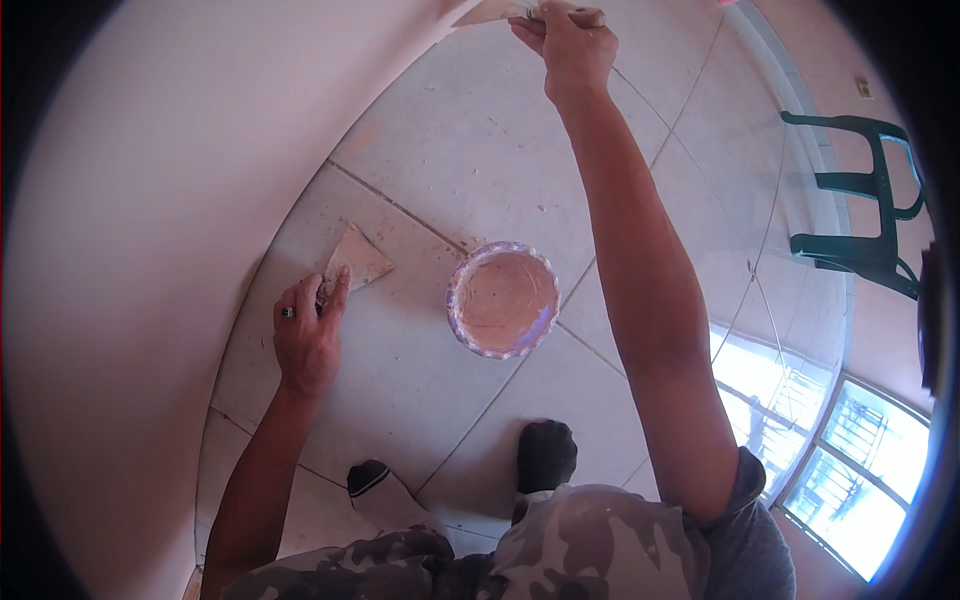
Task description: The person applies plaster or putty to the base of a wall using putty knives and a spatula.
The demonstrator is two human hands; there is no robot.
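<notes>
My left hand grips a putty knife, its broad blade smeared with pale paste, held with the index finger along it. At the top of the view, my right hand is closed on a second putty knife, whose blade is at the edge of the pink wall. Between my arms, a round bowl with a purple and white scalloped rim sits on the tiled floor, holding pale pinkish paste.
A dark green plastic chair is at the far right by the wall. Bright window panes show at lower right, reflected on the tiles. My socked feet are below the bowl, with small paste crumbs on the floor.
</notes>
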